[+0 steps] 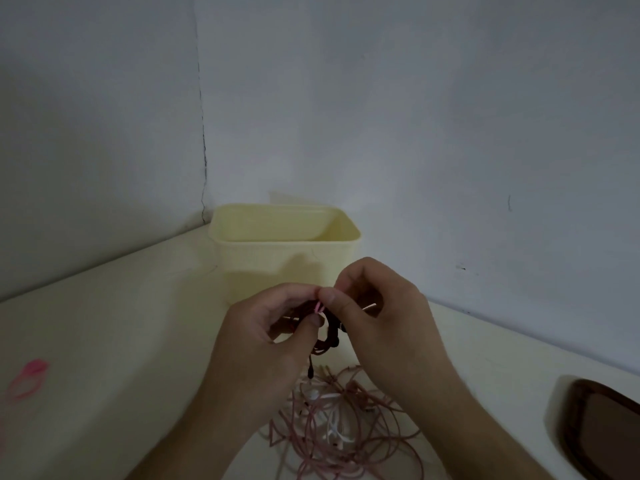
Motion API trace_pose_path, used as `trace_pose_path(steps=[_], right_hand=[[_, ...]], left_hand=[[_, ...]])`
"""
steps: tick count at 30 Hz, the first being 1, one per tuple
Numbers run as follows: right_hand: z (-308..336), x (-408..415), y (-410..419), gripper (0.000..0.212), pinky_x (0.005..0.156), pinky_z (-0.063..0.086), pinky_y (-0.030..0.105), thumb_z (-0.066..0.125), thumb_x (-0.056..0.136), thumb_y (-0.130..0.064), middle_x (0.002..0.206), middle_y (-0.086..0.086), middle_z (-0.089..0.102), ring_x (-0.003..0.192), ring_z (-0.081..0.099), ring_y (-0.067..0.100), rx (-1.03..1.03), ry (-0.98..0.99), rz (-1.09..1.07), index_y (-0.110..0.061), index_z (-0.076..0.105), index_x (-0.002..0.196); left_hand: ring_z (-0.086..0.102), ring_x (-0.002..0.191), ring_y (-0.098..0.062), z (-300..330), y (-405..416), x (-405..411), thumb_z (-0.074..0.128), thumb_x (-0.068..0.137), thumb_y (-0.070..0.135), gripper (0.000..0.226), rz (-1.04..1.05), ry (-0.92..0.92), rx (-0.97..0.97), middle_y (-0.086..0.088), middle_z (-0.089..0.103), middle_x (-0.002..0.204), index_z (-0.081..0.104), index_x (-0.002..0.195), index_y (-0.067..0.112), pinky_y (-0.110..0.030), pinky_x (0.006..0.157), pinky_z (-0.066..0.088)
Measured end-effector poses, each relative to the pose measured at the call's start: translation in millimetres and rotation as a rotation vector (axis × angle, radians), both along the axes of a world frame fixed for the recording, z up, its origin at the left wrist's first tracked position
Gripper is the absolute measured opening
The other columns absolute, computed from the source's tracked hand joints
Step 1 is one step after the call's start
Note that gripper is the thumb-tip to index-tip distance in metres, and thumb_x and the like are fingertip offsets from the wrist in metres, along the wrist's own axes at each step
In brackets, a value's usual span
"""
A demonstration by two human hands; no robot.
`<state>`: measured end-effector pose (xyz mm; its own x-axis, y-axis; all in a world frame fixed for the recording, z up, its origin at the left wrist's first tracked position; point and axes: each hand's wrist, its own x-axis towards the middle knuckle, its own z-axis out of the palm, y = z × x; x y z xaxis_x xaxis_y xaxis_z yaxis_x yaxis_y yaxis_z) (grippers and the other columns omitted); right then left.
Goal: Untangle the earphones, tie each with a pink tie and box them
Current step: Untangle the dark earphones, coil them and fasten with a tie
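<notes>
Both hands are tying a coiled dark-red earphone cable (323,336): the left hand (263,327) is gripping the bundle, the right hand (377,317) pinching a thin pink twist tie (319,307) at its fingertips. Just beyond the fingers is standing the open pale-yellow plastic box (287,261); below the wrists, tangled pink and white earphones (332,420) are waiting. Next, probably: twisting the tie closed, then boxing.

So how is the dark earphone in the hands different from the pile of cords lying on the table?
The dark earphone is gathered in a small bundle, while the cord pile sprawls in loose tangled loops. The dark earphone is held up by the left hand and right hand, with a pink tie at it; the cord pile lies untied, pinkish and white.
</notes>
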<state>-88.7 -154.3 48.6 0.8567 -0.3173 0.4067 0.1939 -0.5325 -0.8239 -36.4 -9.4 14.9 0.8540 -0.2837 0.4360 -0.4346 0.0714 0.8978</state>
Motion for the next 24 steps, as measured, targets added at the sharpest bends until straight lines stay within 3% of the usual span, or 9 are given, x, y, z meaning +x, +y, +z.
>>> trace_pose_path(steps=[9,12,14,17,19,20,22,24], right_hand=[[-1,1,-6,0.019,0.055,0.043,0.015,0.075,0.096,-0.017,0.065,-0.008,0.065,0.057,0.057,0.003,-0.031,0.035,0.005,-0.019,0.065,0.080],[0,2,-6,0.020,0.057,0.044,0.015,0.073,0.098,-0.025,0.066,-0.009,0.066,0.058,0.058,0.002,-0.025,0.057,-0.020,-0.021,0.063,0.081],[2,1,-6,0.021,0.058,0.048,0.017,0.070,0.099,-0.031,0.069,-0.011,0.069,0.060,0.062,0.003,-0.003,0.063,-0.057,-0.020,0.062,0.083],[7,0,-7,0.021,0.065,0.057,0.030,0.068,0.100,-0.036,0.076,-0.007,0.075,0.067,0.069,0.008,-0.004,0.064,-0.119,-0.024,0.060,0.085],[9,0,-8,0.015,0.064,0.053,0.027,0.066,0.101,-0.033,0.075,-0.006,0.076,0.065,0.069,0.007,0.010,0.074,-0.120,-0.028,0.063,0.087],[11,-1,-9,0.014,0.063,0.051,0.025,0.064,0.102,-0.031,0.072,-0.006,0.076,0.062,0.069,0.006,0.025,0.084,-0.107,-0.030,0.067,0.088],[14,-2,-10,0.022,0.061,0.050,0.025,0.061,0.104,-0.028,0.066,0.000,0.074,0.055,0.064,0.006,0.093,0.109,-0.066,-0.027,0.075,0.087],[15,-3,-11,0.030,0.060,0.054,0.029,0.060,0.105,-0.024,0.063,0.007,0.072,0.054,0.063,0.013,0.240,0.134,-0.022,-0.017,0.080,0.084]], left_hand=[[0.078,0.091,-0.016,2,1,-1,0.068,0.090,-0.011,0.037,-0.051,0.059,-0.020,0.001,0.081,0.094,0.082,0.096,0.023,-0.024,0.079,0.060],[0.077,0.093,-0.015,10,4,-3,0.073,0.092,0.002,0.029,-0.098,0.136,-0.080,-0.003,0.081,0.097,0.076,0.112,0.024,-0.023,0.081,0.058],[0.076,0.091,-0.016,15,6,3,0.070,0.093,0.015,0.037,-0.070,0.207,-0.122,-0.006,0.080,0.095,0.068,0.126,0.032,-0.026,0.082,0.057],[0.073,0.084,-0.019,21,9,33,0.062,0.097,0.018,0.068,0.202,0.168,0.148,0.001,0.078,0.090,0.038,0.147,0.058,-0.036,0.078,0.058],[0.070,0.074,-0.020,24,12,52,0.059,0.096,0.020,0.084,0.320,0.113,0.399,-0.001,0.075,0.084,0.015,0.154,0.063,-0.031,0.063,0.053],[0.068,0.070,-0.020,24,14,61,0.056,0.095,0.020,0.085,0.344,0.114,0.475,-0.002,0.073,0.080,0.013,0.155,0.061,-0.031,0.059,0.051],[0.066,0.067,-0.020,24,15,76,0.054,0.093,0.023,0.068,0.368,0.143,0.562,-0.003,0.070,0.074,0.030,0.149,0.054,-0.033,0.061,0.051],[0.065,0.067,-0.017,23,14,82,0.057,0.095,0.030,0.037,0.418,0.095,0.619,0.000,0.069,0.073,0.047,0.130,0.041,-0.032,0.063,0.052]])
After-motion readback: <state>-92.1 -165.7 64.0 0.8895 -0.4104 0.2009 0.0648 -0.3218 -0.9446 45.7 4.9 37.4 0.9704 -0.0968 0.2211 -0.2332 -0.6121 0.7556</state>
